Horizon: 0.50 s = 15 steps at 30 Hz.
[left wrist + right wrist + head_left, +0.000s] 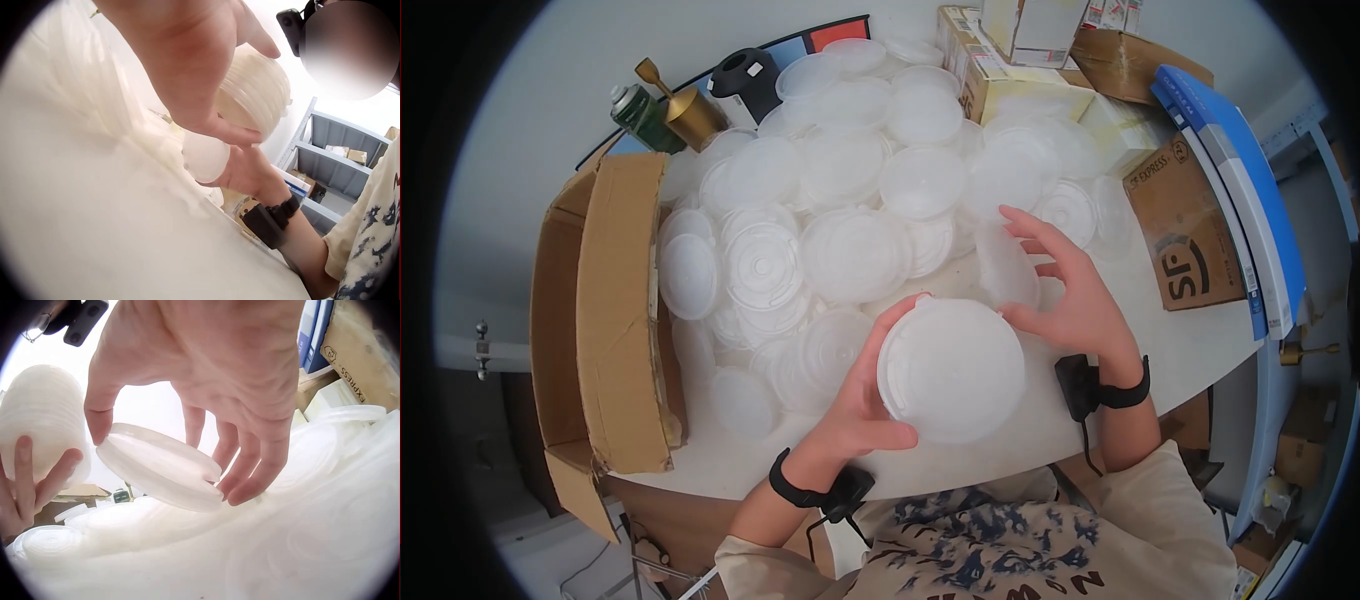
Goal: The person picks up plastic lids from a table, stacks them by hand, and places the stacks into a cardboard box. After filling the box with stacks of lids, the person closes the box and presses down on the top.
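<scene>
right of the open brown cardboard box [622, 310], left hand [862, 392] grips stacked round white plastic lids [955, 370]; right hand [1082, 302] pinches two more lids [156, 467].

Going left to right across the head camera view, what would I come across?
Open cardboard box, left hand, held stack of round plastic lids, right hand, SF Express carton, blue-and-white box.

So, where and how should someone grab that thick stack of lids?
Probably around the ridged side of the stack, from the left, as the left hand does: it is round with many rims, so curled fingers should span them together.
</scene>
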Motion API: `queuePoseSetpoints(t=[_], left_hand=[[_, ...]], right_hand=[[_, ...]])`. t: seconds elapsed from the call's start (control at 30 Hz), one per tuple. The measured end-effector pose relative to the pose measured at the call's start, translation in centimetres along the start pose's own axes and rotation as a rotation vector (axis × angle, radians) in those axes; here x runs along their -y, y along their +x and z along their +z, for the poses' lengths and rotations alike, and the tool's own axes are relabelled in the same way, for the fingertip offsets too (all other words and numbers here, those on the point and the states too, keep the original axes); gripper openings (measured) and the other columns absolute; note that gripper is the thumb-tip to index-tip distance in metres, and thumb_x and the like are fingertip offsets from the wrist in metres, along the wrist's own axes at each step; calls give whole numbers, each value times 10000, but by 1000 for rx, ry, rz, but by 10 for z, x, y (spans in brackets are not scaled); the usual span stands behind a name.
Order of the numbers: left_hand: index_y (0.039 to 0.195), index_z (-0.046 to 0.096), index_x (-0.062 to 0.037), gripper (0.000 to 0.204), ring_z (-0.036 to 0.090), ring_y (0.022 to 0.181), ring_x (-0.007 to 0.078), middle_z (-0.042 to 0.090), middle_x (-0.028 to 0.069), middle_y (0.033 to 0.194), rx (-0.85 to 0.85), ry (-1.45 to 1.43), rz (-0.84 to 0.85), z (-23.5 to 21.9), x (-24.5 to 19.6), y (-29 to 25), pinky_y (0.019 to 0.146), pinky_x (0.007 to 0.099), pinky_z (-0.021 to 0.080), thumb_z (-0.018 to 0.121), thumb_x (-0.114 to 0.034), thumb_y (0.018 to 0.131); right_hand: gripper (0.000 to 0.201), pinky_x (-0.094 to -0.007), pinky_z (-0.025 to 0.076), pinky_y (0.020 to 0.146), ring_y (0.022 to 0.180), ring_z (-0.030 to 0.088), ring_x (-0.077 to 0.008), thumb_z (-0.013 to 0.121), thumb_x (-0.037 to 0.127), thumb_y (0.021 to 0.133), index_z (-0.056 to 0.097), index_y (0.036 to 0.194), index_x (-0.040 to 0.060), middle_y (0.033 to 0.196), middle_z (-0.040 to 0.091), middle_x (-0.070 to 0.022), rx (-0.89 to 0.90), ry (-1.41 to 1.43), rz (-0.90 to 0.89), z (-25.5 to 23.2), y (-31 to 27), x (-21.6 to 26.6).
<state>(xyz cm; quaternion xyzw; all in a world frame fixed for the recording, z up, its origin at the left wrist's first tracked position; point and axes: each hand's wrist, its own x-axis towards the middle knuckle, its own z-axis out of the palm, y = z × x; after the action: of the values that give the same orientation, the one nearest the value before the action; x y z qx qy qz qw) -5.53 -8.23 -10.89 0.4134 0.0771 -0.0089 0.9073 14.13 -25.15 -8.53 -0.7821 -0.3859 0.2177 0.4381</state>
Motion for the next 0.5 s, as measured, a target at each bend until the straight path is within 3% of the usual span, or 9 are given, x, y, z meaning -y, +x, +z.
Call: queuePoseSetpoints(t=[0.07,0.13,0.17,0.23,0.37,0.43,0.5], left_hand=[[1537,154,-144,1186,349,1391,227,362,65,1482,-4,-24,8,-2,1,0,1133,401,290,876,-179,597],[1537,157,-146,1161,351,1390,228,362,67,1482,18,-41,9,-2,1,0,1132,397,293,862,-147,615],[1537,157,-146,1161,351,1390,228,362,67,1482,18,-42,10,0,0,0,1132,397,293,862,-147,615],[1537,157,-148,1130,355,1386,222,367,68,1474,4,22,-40,5,-6,0,1129,397,301,842,-106,639],[1533,162,-153,1078,371,1373,217,372,65,1465,45,56,-55,3,-6,2,1121,405,321,812,-42,679],[1525,176,-155,1022,392,1350,213,373,75,1457,60,139,-44,5,-4,3,1101,409,357,783,6,720],[1522,177,-154,1001,396,1344,215,369,83,1456,58,179,-50,6,-3,4,1090,411,373,771,20,736]], right_hand=[[869,-384,470,931,1125,535,-219,786,144,664,424,1454,175,1330,541,-67,-20,48,59,-2,1,0],[821,-371,453,980,1174,529,-212,761,199,716,414,1456,114,1354,533,-70,-2,286,203,-6,4,4],[821,-371,453,980,1174,529,-212,761,199,716,414,1456,114,1354,533,-70,-2,286,203,-6,4,0],[711,-286,465,907,1105,549,-161,716,191,811,421,1447,71,1320,536,-83,33,669,173,-8,3,-10],[746,-298,455,921,1125,542,-171,711,264,810,404,1440,10,1341,523,-87,26,872,153,-9,1,-7],[841,-324,439,934,1152,530,-187,749,318,749,395,1444,5,1358,516,-94,-5,615,-193,-5,2,-6],[871,-342,431,947,1164,525,-204,775,315,705,410,1437,13,1363,515,-100,25,523,-285,-3,-2,-3]])
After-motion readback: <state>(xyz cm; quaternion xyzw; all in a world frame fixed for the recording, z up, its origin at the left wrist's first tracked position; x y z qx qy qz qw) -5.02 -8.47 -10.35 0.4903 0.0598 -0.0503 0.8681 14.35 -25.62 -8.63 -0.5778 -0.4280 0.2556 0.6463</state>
